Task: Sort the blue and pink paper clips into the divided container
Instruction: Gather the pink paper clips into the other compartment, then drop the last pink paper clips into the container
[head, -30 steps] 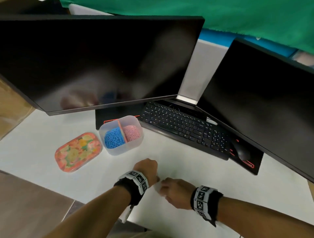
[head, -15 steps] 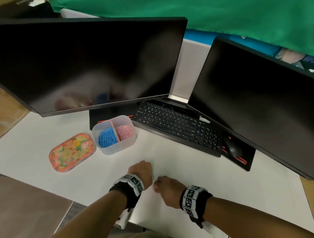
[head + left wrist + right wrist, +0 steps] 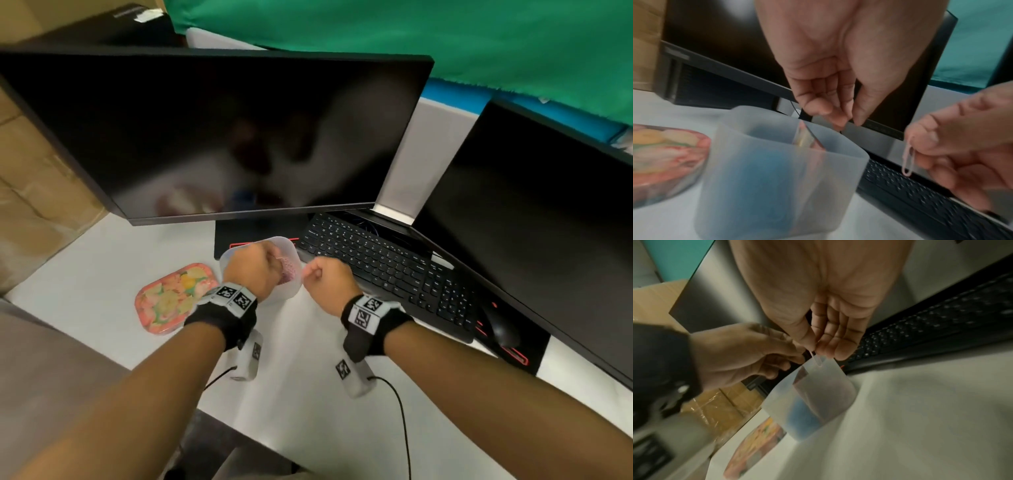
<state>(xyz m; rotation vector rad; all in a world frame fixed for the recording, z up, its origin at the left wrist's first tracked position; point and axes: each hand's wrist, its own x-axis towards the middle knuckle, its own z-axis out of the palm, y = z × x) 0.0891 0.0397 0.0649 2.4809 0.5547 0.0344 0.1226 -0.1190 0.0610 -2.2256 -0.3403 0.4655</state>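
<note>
The translucent divided container [image 3: 286, 240] stands on the white desk, with pink clips [image 3: 289, 269] in its right half and blue clips [image 3: 772, 164] showing through the wall of its left half. My left hand [image 3: 251, 269] hovers over the container with its fingers curled and thumb drawn to the fingertips [image 3: 838, 123]; no clip shows between them. Just right of the rim, my right hand [image 3: 315, 274] pinches a pale pink paper clip [image 3: 907, 160] between thumb and fingers. That clip [image 3: 816, 359] hangs above the container's near edge [image 3: 824, 386].
A floral tin lid [image 3: 174, 298] lies left of the container. Right behind it is a black keyboard [image 3: 383, 267], with a mouse [image 3: 501, 329] further right. Two dark monitors [image 3: 222, 137] [image 3: 548, 222] overhang the back. A cardboard box [image 3: 34, 192] stands at the left.
Both hands have left the desk's front, where they were close together, and moved forward to the container. The left is now over it and the right is beside its right rim.
</note>
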